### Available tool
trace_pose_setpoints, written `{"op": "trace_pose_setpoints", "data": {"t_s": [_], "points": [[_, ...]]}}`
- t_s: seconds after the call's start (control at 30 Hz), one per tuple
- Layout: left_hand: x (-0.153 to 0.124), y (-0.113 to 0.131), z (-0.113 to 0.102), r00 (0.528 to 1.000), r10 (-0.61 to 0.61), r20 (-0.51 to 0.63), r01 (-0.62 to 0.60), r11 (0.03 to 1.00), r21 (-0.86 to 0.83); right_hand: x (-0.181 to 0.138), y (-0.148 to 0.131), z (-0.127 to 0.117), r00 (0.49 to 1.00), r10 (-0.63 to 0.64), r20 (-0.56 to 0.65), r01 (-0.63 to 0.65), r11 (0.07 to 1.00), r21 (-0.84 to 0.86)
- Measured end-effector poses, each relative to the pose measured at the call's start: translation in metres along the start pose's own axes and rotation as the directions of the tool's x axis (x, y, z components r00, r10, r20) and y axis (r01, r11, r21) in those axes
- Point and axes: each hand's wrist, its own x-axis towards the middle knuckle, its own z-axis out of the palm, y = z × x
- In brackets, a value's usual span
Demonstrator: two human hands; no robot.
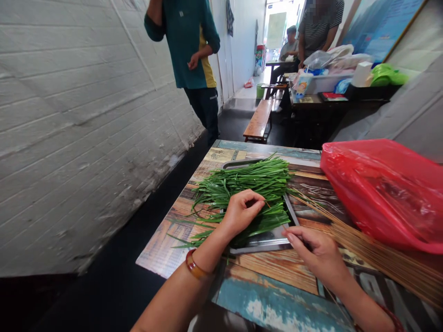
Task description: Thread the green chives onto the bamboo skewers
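A thin bamboo skewer (331, 295) runs slantwise from below my right forearm up toward my left fingertips. My right hand (316, 251) pinches it between thumb and fingers beside the tray's near right corner. Above the greens, my left hand (242, 212) is closed in a pinch at the skewer's far end; whether a leaf is also between those fingers is hidden. Long green garlic chives (249, 180) lie in a thick pile on a metal tray (261, 243), their leafy ends spilling over its left side. More bamboo skewers (370, 253) lie in a loose bundle to the right.
A red plastic bag (380, 189) bulges over the right of the wood-patterned table (273, 272). Beyond are a wooden bench (259, 119) and a cluttered table (311, 99). One person (187, 46) stands near the left wall; two more are farther back.
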Motion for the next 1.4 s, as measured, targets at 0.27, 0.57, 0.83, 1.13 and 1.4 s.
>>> {"op": "trace_pose_setpoints", "data": {"t_s": [0.27, 0.57, 0.83, 1.13, 1.4], "points": [[-0.001, -0.0012, 0.0021, 0.999, -0.053, 0.004, 0.053, 0.998, -0.046, 0.0002, 0.0005, 0.0013, 1.0, 0.008, -0.001, -0.008, 0.999, 0.054], [-0.0007, 0.0001, 0.0001, 1.0, -0.011, -0.007, 0.011, 1.0, -0.021, 0.0005, 0.0003, 0.0007, 1.0, 0.022, 0.004, -0.022, 0.998, 0.058], [-0.0004, -0.0021, 0.0014, 1.0, -0.027, -0.016, 0.026, 0.997, -0.068, -0.0008, 0.0007, 0.0011, 1.0, 0.019, -0.009, -0.019, 0.998, 0.052], [-0.001, 0.0008, 0.0002, 1.0, 0.014, -0.011, -0.014, 1.0, -0.01, 0.0, 0.0021, 0.0012, 1.0, 0.025, -0.002, -0.025, 0.998, 0.059], [-0.0021, -0.0025, 0.0008, 0.984, 0.176, -0.01, -0.176, 0.983, 0.048, 0.0004, 0.0019, 0.0012, 0.999, 0.028, -0.015, -0.027, 0.998, 0.051]]}}
